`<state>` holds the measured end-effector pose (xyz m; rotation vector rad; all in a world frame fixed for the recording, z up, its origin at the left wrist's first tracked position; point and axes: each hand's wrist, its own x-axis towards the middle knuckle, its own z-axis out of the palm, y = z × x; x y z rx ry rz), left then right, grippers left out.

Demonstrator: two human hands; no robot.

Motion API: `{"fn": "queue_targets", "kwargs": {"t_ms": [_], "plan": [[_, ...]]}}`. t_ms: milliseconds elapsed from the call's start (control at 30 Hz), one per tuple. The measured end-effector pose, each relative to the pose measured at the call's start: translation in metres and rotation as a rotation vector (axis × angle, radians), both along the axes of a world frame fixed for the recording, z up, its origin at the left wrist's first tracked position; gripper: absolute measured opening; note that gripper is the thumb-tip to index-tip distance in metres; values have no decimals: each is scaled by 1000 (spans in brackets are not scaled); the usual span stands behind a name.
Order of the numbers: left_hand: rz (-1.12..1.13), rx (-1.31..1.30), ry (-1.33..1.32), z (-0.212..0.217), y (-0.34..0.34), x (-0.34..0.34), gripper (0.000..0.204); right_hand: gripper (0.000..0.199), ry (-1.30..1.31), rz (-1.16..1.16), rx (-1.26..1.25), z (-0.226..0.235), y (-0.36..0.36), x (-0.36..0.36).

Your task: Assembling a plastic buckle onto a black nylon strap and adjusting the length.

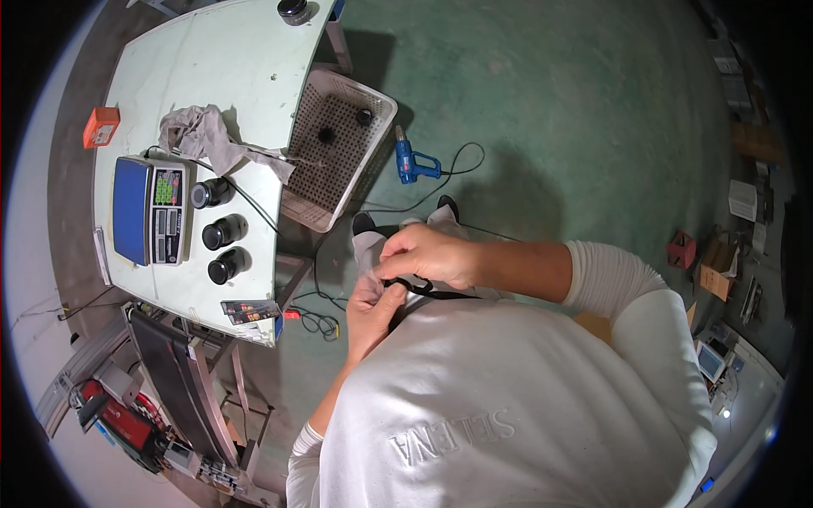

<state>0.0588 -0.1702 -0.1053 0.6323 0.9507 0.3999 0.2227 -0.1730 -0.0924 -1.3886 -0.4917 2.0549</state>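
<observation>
In front of my waist, my two hands meet close together. My left hand (373, 315) is closed, its thumb pressed against a thin black strap (434, 293) that runs across the front of my white top. Just above it, my right hand (436, 254) has thumb and fingers pinched together beside the left fingertips. What lies between the right fingertips is hidden. A small loop of the strap shows under the right palm.
On the white table (246, 68) at left are a weighing scale (152, 212), several dark-lidded jars (222, 234), a grey cloth (203, 135) and an orange box (102, 127). A plastic crate (343, 203) stands beside it. A blue heat gun (415, 163) and its cable lie on the green floor.
</observation>
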Motion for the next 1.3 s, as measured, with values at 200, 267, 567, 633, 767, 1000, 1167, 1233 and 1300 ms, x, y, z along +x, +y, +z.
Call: {"fn": "queue_targets", "kwargs": {"t_ms": [200,267,567,633,767,1000,1167,1233,1300], "plan": [[17,-141,9,18,12,-2,25,16,246,-181,-117,6,-1,4],[8,-166,18,20,13,-3,21,16,187,-171,-98,4,0,4],[-74,-57,55,10,14,5,14,15,133,-148,-69,-9,5,1],[-71,-34,81,11,13,9,14,15,133,-158,-69,-9,6,2],[-44,22,128,12,13,15,17,17,32,-104,-49,-5,11,6],[-147,100,143,13,13,18,22,20,-81,-47,38,-8,10,6],[-177,51,169,14,12,19,25,21,-84,-11,25,-8,12,8],[-159,35,158,10,10,17,25,20,-80,-7,38,-8,11,10],[-139,18,146,10,9,15,25,25,-178,124,140,0,11,16]]}}
